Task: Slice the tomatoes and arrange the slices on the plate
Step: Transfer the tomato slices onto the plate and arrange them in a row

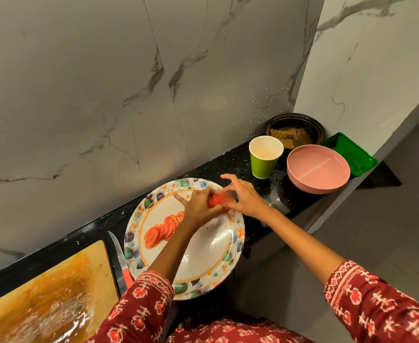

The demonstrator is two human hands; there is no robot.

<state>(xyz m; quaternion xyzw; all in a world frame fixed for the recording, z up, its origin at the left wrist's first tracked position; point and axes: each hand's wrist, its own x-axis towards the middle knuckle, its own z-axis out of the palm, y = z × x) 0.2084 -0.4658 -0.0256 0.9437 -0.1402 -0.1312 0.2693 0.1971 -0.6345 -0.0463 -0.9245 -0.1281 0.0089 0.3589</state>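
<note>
Centre frame: left hand (198, 206) and right hand (243, 198) together gripping stacked tomato slices (217, 199) over floral plate (216, 246); fanned slice row (164, 230) lower left; knife (120, 259) on tabletop (228, 164).

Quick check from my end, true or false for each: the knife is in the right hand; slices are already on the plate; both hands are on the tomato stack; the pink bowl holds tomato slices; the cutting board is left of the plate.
1. The knife is in the right hand. False: it lies on the counter between the cutting board and the plate.
2. Slices already lie on the plate. True: an overlapping row.
3. Both hands hold the tomato stack. True: the left hand and right hand grip it from either side, over the plate.
4. The pink bowl holds tomato slices. False: no slices show in it.
5. The cutting board is left of the plate. True.
</note>
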